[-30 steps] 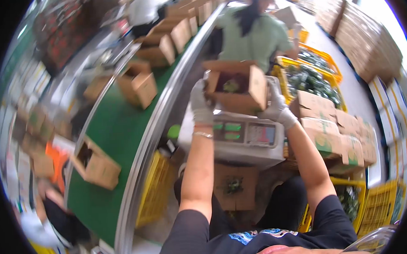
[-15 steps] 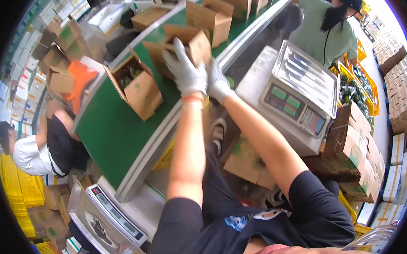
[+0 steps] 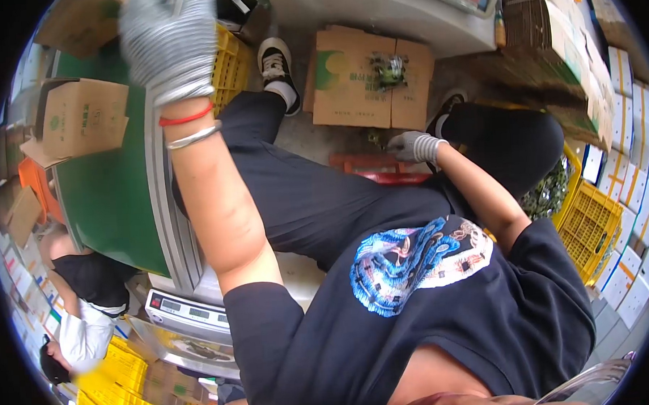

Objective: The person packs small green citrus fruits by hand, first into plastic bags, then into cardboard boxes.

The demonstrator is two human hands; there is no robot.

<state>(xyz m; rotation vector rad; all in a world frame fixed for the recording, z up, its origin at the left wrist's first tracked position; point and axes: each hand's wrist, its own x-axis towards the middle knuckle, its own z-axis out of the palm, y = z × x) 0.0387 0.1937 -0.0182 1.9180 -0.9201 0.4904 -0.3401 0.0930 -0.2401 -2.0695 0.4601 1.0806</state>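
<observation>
- Two gloved hands: left hand (image 3: 169, 43) raised at 11 o'clock over the green conveyor belt (image 3: 107, 190), blurred, grip cannot be told.
- Right hand (image 3: 412, 146), fingers curled loosely, low beside the red crate (image 3: 377, 167).
- Flattened cardboard box (image 3: 370, 85) lies on the floor at 12 o'clock.

Right hand (image 3: 412, 146) now down by floor, off box.
</observation>
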